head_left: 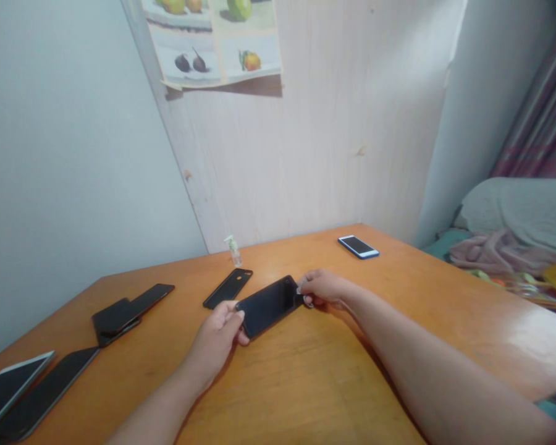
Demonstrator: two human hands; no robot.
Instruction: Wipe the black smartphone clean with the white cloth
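A black smartphone [269,307] is tilted above the wooden table, its dark screen facing up. My left hand [223,322] grips its near left end, thumb on top and fingers beneath. At the phone's far right end, my right hand [323,289] is closed in a pinch. Something small and whitish shows between those fingertips, too small to name. Just behind the phone lies a black phone case [228,288] with a round hole. A small clear pump bottle [233,252] with a whitish top stands behind that case.
A blue-edged white phone [358,246] lies at the back right of the table [296,389]. Black phones or cases [134,309] overlap on the left. A white-edged tablet [13,383] and a dark flat device [50,395] lie front left. A wall stands behind.
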